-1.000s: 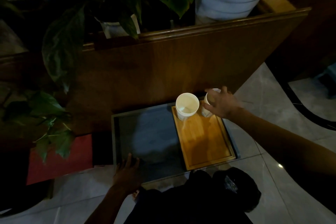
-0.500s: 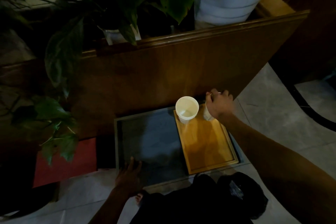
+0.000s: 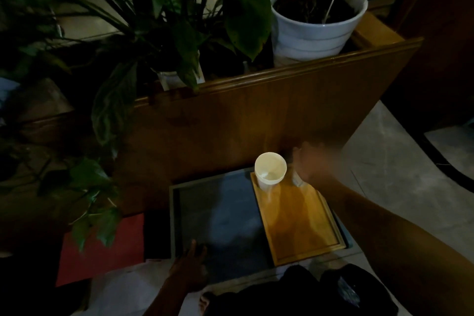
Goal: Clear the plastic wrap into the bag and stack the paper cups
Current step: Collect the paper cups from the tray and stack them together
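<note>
Landmark: a rectangular light-wood serving tray (image 3: pixel 300 223) lying on a larger grey-framed dark tray (image 3: pixel 218 220) on the tiled floor, in front of a brown wooden planter box (image 3: pixel 256 120).

An open white paper cup (image 3: pixel 269 170) stands upright on the far left corner of the wooden tray. A second paper cup (image 3: pixel 297 180) is at the far edge of the wooden tray, just right of the first; only its lower part shows, blurred.

The right hand (image 3: pixel 314 163) is over this second cup and is smeared by motion blur. Whether its fingers grip the cup cannot be told.

The left hand (image 3: pixel 189 264) rests on the near edge of the grey-framed tray, left of the wooden tray, fingers extended and flat, holding nothing.

A black plastic bag (image 3: pixel 346 290) lies on the floor just nearer than the wooden tray. A white ribbed plant pot (image 3: pixel 315 33) sits in the planter box beyond it. A red sheet (image 3: pixel 102 249) lies well left of the wooden tray.
</note>
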{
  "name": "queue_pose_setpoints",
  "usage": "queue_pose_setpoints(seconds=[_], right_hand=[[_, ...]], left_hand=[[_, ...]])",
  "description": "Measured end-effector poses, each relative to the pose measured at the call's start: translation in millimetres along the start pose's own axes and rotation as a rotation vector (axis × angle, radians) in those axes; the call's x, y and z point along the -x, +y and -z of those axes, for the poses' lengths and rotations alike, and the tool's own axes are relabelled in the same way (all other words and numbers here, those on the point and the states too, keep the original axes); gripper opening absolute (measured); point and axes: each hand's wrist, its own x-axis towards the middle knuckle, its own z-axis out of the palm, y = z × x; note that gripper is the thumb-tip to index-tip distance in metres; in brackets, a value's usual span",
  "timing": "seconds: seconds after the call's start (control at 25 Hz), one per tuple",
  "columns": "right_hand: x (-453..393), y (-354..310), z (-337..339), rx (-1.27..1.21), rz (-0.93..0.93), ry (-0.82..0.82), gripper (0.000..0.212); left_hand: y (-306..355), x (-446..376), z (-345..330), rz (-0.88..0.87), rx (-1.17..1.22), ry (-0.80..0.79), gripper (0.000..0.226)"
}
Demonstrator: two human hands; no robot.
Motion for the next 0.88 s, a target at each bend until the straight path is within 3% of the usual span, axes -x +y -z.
queue_pose_setpoints(seconds=[0.28, 0.44, 0.6, 0.72, 0.88], right_hand=[[-5, 4, 12, -0.087, 0.062, 0.018, 0.049], [-3, 1, 10, -0.059, 0.039, -0.057, 0.06], [-2, 0, 10, -0.013, -0.006, -0.062, 0.076], [-5, 0, 12, -0.119, -0.048, -0.067, 0.079], [0, -6, 34, -0.202, -0.079, -0.018, 0.078]], left_hand=[[7, 7, -4, 0.007, 0.002, 0.087, 0.075], [9, 11, -9, 0.023, 0.062, 0.101, 0.079], [13, 12, -9, 0.027, 0.05, 0.354, 0.096], [6, 9, -14, 0.014, 0.09, 0.124, 0.089], [5, 5, -16, 0.028, 0.069, 0.101, 0.084]])
